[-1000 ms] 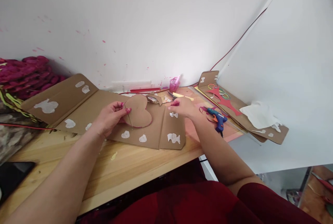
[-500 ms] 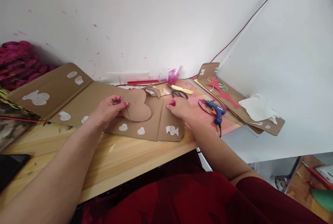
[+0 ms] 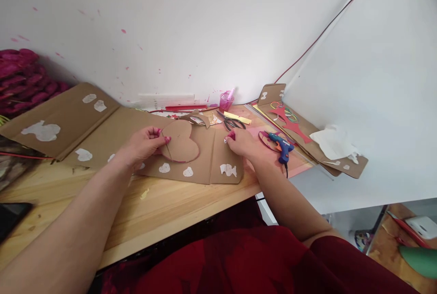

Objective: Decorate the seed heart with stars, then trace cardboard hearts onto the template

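My left hand point(image 3: 150, 143) pinches the left edge of a cardboard heart point(image 3: 180, 141), which it holds above a large folded cardboard sheet point(image 3: 133, 123). A thin line runs across the heart near my fingers. To the right, my right hand point(image 3: 239, 141) is closed over the sheet's right panel, its fingertips pressed together; a tiny pale bit shows at them, too small to name. White paper shapes are stuck on the sheet, one of them fish-like point(image 3: 228, 170). Black scissors point(image 3: 232, 122) lie just behind my right hand.
A blue glue gun point(image 3: 282, 144) lies on the right, near red cutouts point(image 3: 290, 123) and white cloth or paper point(image 3: 332, 143). A pink cup point(image 3: 226, 101) stands by the wall. Pink yarn-like material point(image 3: 29, 78) is piled at left; a black device point(image 3: 13, 219) lies front left.
The view has shifted slightly. My left hand still holds the heart. My right hand has turned a little, and a small pale bit now shows at its fingertips.
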`<state>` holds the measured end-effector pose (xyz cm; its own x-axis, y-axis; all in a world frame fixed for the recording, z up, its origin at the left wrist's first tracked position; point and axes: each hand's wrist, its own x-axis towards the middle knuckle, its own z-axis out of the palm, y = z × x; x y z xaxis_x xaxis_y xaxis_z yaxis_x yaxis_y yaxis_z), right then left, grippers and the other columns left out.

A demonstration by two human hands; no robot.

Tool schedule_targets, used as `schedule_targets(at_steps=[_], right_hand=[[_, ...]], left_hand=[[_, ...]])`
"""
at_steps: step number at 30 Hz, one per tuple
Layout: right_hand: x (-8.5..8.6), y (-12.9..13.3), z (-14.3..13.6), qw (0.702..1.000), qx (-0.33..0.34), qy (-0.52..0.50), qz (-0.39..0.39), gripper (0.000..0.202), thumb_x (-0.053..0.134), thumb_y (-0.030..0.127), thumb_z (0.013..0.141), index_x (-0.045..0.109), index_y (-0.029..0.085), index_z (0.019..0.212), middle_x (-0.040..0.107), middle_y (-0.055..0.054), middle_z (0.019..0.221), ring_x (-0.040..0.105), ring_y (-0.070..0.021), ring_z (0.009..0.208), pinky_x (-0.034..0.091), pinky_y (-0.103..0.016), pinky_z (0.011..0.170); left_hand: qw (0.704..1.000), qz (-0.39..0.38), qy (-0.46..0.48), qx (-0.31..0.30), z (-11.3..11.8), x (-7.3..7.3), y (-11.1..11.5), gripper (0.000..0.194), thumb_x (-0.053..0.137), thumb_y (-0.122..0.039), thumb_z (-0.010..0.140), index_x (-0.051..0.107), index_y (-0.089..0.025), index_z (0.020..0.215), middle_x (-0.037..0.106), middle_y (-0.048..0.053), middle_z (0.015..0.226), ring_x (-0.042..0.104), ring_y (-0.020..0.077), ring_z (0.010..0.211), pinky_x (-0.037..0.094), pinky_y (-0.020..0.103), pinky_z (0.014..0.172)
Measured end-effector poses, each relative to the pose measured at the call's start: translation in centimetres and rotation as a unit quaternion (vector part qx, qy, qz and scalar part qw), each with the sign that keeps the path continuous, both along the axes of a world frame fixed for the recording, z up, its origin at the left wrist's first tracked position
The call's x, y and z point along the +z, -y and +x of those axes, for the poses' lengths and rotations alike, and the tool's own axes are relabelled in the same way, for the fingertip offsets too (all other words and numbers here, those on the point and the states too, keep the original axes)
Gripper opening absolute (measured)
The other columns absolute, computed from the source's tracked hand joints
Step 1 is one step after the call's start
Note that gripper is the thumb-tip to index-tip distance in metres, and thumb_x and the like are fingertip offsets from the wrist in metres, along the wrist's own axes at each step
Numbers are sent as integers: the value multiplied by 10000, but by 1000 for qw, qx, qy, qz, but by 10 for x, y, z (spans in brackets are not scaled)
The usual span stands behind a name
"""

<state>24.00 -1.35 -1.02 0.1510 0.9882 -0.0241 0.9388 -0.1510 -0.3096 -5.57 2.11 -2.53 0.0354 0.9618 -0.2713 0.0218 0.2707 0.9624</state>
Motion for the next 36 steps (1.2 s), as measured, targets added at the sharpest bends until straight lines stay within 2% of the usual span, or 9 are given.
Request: schedule_targets(at_steps=[7,14,19,25,28,33,36], right_hand=[[2,-3,-10,1000,0,9,-11,227,622,403,934,686,187,901,763,-119,985,690,-257,897,453,-316,720],[-1,-6,-15,1000,2,7,-12,104,615,244,924,676,162,943,750,-155,1055,677,-281,978,449,-325,764],[-7,-9,-4,999,-10,-36,7,49,625,212,888,649,170,880,744,-122,982,664,-254,924,441,-310,742],[-16,-3,26,988,-19,-148,38,254,508,408,954,623,187,900,708,-35,853,637,-176,747,460,-269,643],[-14,10,35,981,5,-191,40,273,557,455,915,624,192,880,681,-6,788,618,-159,689,464,-265,620],[4,39,32,974,76,-215,7,155,690,338,827,651,195,782,684,1,775,617,-161,732,452,-267,642],[9,57,19,972,151,-176,-25,97,696,288,849,674,202,809,675,15,727,608,-154,688,424,-268,622]], left_hand=[[1000,6,-7,-3,1,-1,-1,450,962,-266,418,610,-200,691,659,-4,655,606,145,610,542,256,579],[1000,-1,-18,4,4,3,2,443,971,-269,441,600,-204,673,650,-18,625,596,141,582,520,251,562],[1000,-6,-28,9,2,-1,0,437,968,-269,445,599,-211,672,657,-9,615,621,165,592,523,269,576],[999,9,-31,-13,0,-4,0,467,968,-332,497,587,-193,729,654,-30,641,599,133,602,518,247,584],[999,8,-32,-10,0,-5,-1,506,973,-335,467,578,-183,744,640,-45,637,581,112,600,514,225,577],[1000,3,-31,-2,0,-7,-4,527,973,-325,430,568,-187,737,638,-49,626,585,105,594,529,216,575],[1000,-2,-29,0,0,-7,-5,499,966,-297,458,575,-189,749,655,-38,626,604,114,598,535,218,572]])
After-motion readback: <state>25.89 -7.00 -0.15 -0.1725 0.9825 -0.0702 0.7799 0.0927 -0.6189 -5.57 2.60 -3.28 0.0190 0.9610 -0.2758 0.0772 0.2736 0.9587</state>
